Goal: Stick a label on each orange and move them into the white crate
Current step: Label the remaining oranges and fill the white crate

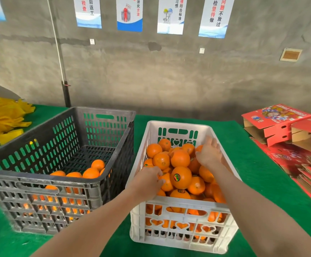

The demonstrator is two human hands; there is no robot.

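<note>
Two crates on worktop [253,164]: white crate [178,203], centre-right, heaped with oranges [180,158]; grey crate [39,180] left, few remain. Left hand [148,179] curled on an orange [167,183], grip unclear; right hand [209,154] flat, likely steadying heap.

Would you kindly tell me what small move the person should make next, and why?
Probably lift the left hand off the heap of oranges and reach into the black crate for another. The white crate is piled high, the right hand rests open on the heap, and several loose oranges lie in the black crate, seemingly waiting for labels.
</note>
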